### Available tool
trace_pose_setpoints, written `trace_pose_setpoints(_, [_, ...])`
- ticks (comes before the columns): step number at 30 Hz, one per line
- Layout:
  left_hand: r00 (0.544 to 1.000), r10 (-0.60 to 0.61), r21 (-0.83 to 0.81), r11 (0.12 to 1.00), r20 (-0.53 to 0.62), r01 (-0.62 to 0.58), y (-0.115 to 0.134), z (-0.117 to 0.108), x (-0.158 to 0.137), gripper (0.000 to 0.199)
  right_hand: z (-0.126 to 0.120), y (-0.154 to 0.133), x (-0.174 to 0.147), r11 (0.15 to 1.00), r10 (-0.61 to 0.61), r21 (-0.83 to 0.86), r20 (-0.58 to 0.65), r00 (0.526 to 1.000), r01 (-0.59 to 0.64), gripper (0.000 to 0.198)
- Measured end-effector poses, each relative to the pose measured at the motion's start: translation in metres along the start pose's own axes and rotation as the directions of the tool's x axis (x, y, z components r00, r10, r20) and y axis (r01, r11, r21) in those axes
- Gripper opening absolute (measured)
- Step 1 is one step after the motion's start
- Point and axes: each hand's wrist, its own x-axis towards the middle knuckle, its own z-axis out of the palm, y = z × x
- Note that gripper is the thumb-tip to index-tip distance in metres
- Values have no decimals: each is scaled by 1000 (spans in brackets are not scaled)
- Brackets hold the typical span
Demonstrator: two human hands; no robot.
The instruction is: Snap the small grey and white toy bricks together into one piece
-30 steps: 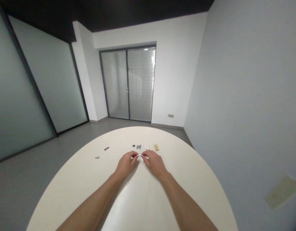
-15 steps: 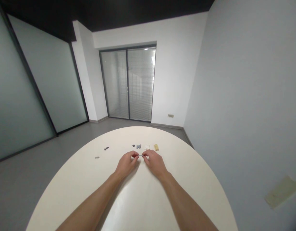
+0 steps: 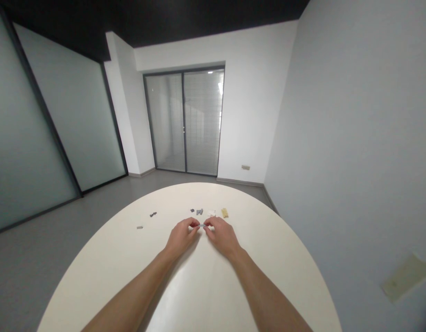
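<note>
My left hand (image 3: 183, 234) and my right hand (image 3: 220, 234) meet over the middle of the round table, fingertips close together. Between them they pinch a small grey-blue piece (image 3: 201, 225), mostly covered by the fingers and too small to name more exactly. Just beyond the hands lie a grey piece with a notched outline (image 3: 199, 212), a small dark piece (image 3: 192, 210), some white pieces (image 3: 212, 213) partly behind my right hand, and a yellow piece (image 3: 224, 212).
On the left of the white round table (image 3: 112, 272) lie a dark piece (image 3: 153, 214) and a light grey bar (image 3: 139, 227). Past the table are a glass door (image 3: 184, 122) with blinds and a plain wall (image 3: 344, 120) on the right.
The fingertips have come slightly closer together around the small grey-blue piece. The view has tilted a little; the pieces on the table stay put.
</note>
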Motion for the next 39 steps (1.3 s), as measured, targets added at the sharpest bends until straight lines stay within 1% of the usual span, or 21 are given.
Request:
trace_pose_setpoints(8, [1000,13,19,1000,0,-13,0,0,-1,15,1,0,0,1000,11,-6,0,1000,-11,9])
trace_pose_setpoints(15, [1000,20,4,1000,-1,-20,3,-2,-1,14,-2,-3,-1,1000,20,-8,9,1000,-20,9])
trace_pose_setpoints(22, [999,27,-2,1000,25,-27,7,-4,-2,14,-2,-3,-1,1000,19,-9,17,1000,-19,10])
trace_pose_setpoints(27, [999,30,-13,999,14,-30,9,-4,-2,15,-3,-5,0,1000,22,-2,22,1000,-22,10])
trace_pose_setpoints(33, [1000,-3,17,1000,-18,3,9,-2,-2,14,-4,-5,0,1000,5,10,16,1000,-5,9])
trace_pose_setpoints(39, [1000,6,9,1000,-7,-6,6,-1,-2,14,-3,-4,0,1000,2,0,17,1000,-2,8])
